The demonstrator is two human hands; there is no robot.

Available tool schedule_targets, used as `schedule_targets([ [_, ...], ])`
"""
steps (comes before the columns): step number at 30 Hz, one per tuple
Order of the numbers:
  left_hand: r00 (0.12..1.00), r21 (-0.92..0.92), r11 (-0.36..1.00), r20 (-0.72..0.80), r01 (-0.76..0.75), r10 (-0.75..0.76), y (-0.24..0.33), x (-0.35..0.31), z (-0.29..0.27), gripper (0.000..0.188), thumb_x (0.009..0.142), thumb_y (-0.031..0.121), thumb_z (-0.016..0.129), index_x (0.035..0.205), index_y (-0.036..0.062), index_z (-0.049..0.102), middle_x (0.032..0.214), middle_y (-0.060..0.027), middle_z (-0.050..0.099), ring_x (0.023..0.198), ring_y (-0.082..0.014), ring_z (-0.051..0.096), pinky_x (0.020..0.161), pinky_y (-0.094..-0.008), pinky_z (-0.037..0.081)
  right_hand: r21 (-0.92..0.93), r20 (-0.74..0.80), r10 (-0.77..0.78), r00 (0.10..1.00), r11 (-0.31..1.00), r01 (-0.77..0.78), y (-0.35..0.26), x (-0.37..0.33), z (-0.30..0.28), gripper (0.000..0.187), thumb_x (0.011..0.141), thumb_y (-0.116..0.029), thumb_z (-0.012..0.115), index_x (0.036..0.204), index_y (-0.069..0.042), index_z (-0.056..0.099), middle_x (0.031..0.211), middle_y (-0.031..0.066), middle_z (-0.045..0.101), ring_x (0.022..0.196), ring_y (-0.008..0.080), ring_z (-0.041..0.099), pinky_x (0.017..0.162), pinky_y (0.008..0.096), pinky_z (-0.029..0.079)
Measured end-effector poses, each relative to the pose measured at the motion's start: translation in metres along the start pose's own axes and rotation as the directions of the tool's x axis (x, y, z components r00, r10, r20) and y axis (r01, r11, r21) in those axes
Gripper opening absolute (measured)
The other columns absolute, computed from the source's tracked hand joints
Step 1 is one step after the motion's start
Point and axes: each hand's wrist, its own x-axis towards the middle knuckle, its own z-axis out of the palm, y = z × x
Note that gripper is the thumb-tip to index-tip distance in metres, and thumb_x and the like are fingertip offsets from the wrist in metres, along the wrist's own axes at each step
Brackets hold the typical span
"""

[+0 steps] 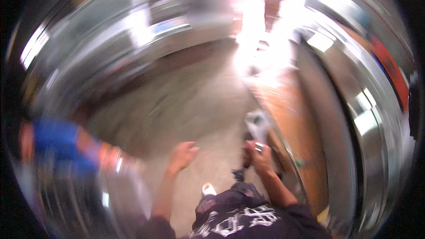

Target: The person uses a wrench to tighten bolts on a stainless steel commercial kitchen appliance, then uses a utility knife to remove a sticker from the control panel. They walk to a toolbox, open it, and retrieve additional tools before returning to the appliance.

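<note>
Where left hand (183,156) hangs: fingers half-curled, seemingly empty.
Right hand (261,158): fingers curled; grip on dark item (238,175) unclear.
Counter (287,106): swinging close could bump knuckles.

The desk (305,146) extended along the right, the right grip (260,152) just left of its edge; the left grip (184,155) lay above the floor (177,88), between the right grip and a co-worker (62,144) at left.

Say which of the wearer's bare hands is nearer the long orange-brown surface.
The bare right hand, beside the long orange-brown surface; the bare left hand is farther off, over grey floor.
</note>
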Motion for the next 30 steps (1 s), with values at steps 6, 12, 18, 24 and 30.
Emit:
schedule_targets([
  [6, 0.954, -0.447, 0.855, 0.017, -0.262, 0.300, 0.180, 0.190, 0.043, 0.030, 0.099, 0.019, 0.060, 0.120, 0.0002, 0.069, 0.114, -0.0198, 0.072, 0.104, -0.0326, 0.070, 0.093, -0.0414, 0.054, 0.306, -0.370, -0.281, 0.885, 0.863, 0.402, -0.096, -0.016, -0.113, 0.037, 0.107, -0.036, 0.056, 0.104, 0.001, 0.064, 0.070, 0.0067, 0.058, 0.062, 0.0155, 0.058, 0.057, 0.0314, 0.050],
  [12, 0.711, -0.524, 0.808, 0.457, -0.270, 0.535, 0.247, 0.242, 0.190, 0.027, 0.102, 0.017, 0.064, 0.124, 0.0020, 0.067, 0.115, -0.0168, 0.073, 0.099, -0.0269, 0.071, 0.090, -0.0371, 0.055, 0.398, -0.578, -0.271, 0.770, 0.730, 0.556, -0.092, 0.036, -0.231, 0.041, 0.104, -0.041, 0.060, 0.097, -0.001, 0.061, 0.066, 0.0058, 0.053, 0.058, 0.0179, 0.055, 0.057, 0.0353, 0.049],
  [18, 0.671, -0.472, 0.835, 0.719, 0.283, 0.179, 0.225, 0.313, 0.207, 0.039, 0.109, 0.032, 0.051, 0.124, -0.0004, 0.067, 0.111, -0.0101, 0.072, 0.103, -0.0197, 0.067, 0.088, -0.0336, 0.053, 0.536, -0.719, -0.004, 0.695, 0.635, 0.557, -0.080, 0.163, -0.269, 0.042, 0.103, -0.047, 0.060, 0.090, -0.007, 0.060, 0.066, 0.0034, 0.051, 0.061, 0.0181, 0.053, 0.061, 0.0362, 0.045],
  [24, 0.546, -0.534, 0.623, 0.815, 0.571, 0.197, 0.182, 0.410, 0.232, 0.050, 0.110, 0.041, 0.045, 0.130, -0.0006, 0.063, 0.114, -0.0122, 0.070, 0.105, -0.0224, 0.066, 0.088, -0.0366, 0.052, 0.539, -0.762, -0.088, 0.641, 0.463, 0.704, -0.084, 0.282, -0.281, 0.045, 0.103, -0.051, 0.058, 0.090, -0.009, 0.060, 0.064, 0.0028, 0.050, 0.057, 0.0179, 0.051, 0.058, 0.0378, 0.045],
  [30, 0.537, -0.596, 0.689, 0.770, 0.413, 0.344, 0.164, 0.573, 0.231, 0.035, 0.108, 0.025, 0.050, 0.128, 0.0010, 0.066, 0.115, -0.0088, 0.072, 0.103, -0.0166, 0.067, 0.089, -0.0319, 0.052, 0.251, -0.833, -0.333, 0.443, 0.486, 0.837, -0.129, 0.412, -0.288, 0.046, 0.105, -0.052, 0.053, 0.088, -0.010, 0.060, 0.062, 0.0005, 0.045, 0.054, 0.0161, 0.047, 0.058, 0.0359, 0.044],
])
